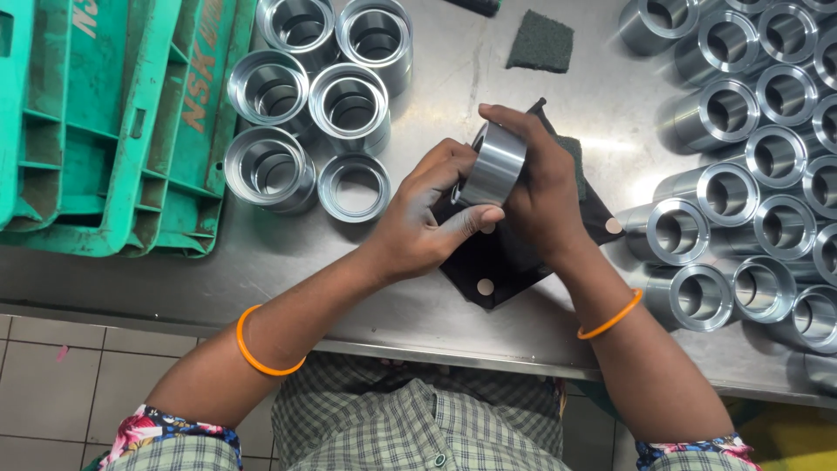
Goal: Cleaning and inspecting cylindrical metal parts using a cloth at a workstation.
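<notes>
Head view: both hands, left and right, clamped on one steel ring. Green crates show nothing inside. Six rings stand left on surface.

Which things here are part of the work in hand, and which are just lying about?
In hand:
- steel ring, held by left hand and right hand
- black mat under the hands
- ring group at left
- ring rows at right

Lying about:
- green crates
- loose green scouring pad on the steel table
</notes>
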